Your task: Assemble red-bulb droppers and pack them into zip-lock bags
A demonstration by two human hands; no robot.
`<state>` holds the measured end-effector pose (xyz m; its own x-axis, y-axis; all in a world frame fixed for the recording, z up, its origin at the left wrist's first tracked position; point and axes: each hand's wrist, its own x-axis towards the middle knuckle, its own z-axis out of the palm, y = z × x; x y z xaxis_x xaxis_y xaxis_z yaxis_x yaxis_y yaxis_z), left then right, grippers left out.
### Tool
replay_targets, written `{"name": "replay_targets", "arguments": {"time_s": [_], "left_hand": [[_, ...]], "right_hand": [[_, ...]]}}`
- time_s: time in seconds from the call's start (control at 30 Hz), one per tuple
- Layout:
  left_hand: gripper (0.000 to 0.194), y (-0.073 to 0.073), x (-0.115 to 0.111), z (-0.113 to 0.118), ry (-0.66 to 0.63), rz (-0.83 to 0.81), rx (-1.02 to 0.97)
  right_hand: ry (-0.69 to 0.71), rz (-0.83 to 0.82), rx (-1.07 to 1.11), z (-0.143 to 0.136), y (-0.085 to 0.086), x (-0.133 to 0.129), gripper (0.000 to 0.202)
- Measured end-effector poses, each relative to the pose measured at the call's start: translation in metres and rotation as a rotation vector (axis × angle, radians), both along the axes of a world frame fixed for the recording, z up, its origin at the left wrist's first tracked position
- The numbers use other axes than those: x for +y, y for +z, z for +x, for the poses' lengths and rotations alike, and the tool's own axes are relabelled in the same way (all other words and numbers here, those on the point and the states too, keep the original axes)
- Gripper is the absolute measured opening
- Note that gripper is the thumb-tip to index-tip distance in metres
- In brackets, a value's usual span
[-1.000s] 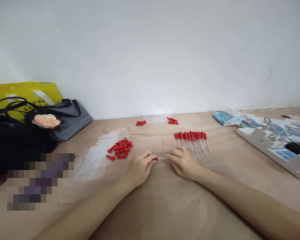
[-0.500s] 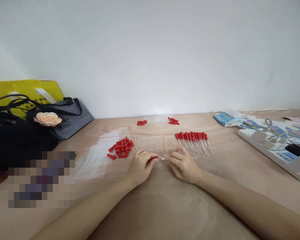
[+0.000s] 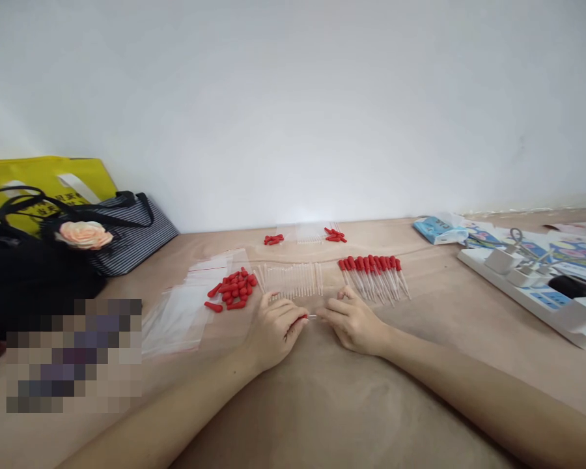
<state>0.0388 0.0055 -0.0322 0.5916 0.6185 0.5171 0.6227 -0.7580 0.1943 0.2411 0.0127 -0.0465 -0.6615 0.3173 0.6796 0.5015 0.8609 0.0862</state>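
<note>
My left hand [image 3: 278, 329] pinches a red rubber bulb [image 3: 303, 316], mostly covered by its fingers. From the bulb a short clear glass tube [image 3: 313, 317] runs to my right hand [image 3: 350, 322], whose closed fingers grip its other end. Left of my hands lies a pile of loose red bulbs [image 3: 234, 286] beside and partly on clear plastic bags [image 3: 185, 312]. Beyond my hands is a row of bare glass tubes [image 3: 293, 280]. To its right, several droppers with red bulbs [image 3: 371, 267] lie side by side, tips toward me.
Near the wall lie two small groups of red bulbs [image 3: 274, 240] [image 3: 335, 235] with thin tubes between them. A striped bag [image 3: 131, 234] and yellow bag [image 3: 53, 169] stand left. At right are a power strip [image 3: 532, 293] and a blue packet [image 3: 439, 230].
My hands have come slightly closer together, and less of the tube shows between them. The left fingers now cover more of the red bulb. The whole view has shifted a little.
</note>
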Motion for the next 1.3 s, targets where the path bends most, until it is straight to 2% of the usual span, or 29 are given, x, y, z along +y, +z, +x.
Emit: {"name": "replay_targets", "arguments": {"time_s": [0.23, 0.53, 0.63, 0.73, 0.83, 1.3], "left_hand": [[0.015, 0.000, -0.002, 0.002, -0.041, 0.059, -0.001], [0.018, 0.003, -0.001, 0.003, -0.020, -0.008, 0.008], [0.014, 0.003, 0.001, -0.002, 0.033, -0.065, -0.026], [0.019, 0.003, 0.003, -0.008, 0.064, -0.081, -0.035], [0.011, 0.002, 0.004, -0.011, 0.052, -0.093, -0.016], [0.013, 0.003, 0.000, -0.006, 0.003, -0.079, -0.013]], "right_hand": [[0.005, -0.061, -0.005, -0.004, -0.003, 0.001, 0.024], [0.002, -0.170, -0.064, -0.006, -0.002, 0.004, 0.025], [-0.031, -0.154, -0.031, -0.004, -0.002, 0.005, 0.025], [-0.058, -0.155, 0.001, 0.000, -0.001, 0.005, 0.024], [-0.060, -0.172, 0.020, 0.004, 0.000, 0.005, 0.023], [-0.018, -0.139, -0.016, -0.002, 0.000, 0.001, 0.026]]}}
